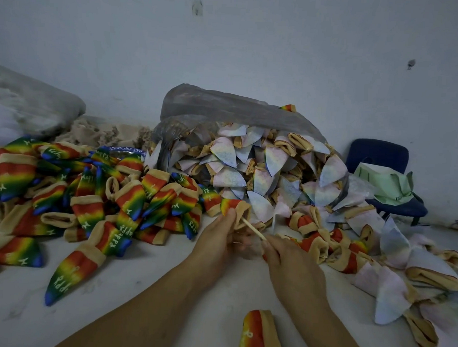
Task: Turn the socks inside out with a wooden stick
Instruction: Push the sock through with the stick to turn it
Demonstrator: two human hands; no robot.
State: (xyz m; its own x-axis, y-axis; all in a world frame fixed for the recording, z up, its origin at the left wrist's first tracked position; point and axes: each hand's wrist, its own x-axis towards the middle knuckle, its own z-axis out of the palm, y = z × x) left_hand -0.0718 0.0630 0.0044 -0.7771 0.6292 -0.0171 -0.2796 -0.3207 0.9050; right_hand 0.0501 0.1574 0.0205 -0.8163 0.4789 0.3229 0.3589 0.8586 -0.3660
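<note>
Rainbow-dyed with a tan cuff, a small knitted sock [234, 207] is pinched at its opening by the left hand [215, 241] above the pale floor [137, 282], while the right hand [292, 261] grips a thin wooden stick [254, 231] whose tip enters the cuff. A heap of rainbow socks [88, 211] crowds the left edge and pale inside-out socks [225, 152] spill from a grey plastic bag [213, 103] at right. The bare strip between them holds the forearms and one loose rainbow sock [260, 334].
</note>
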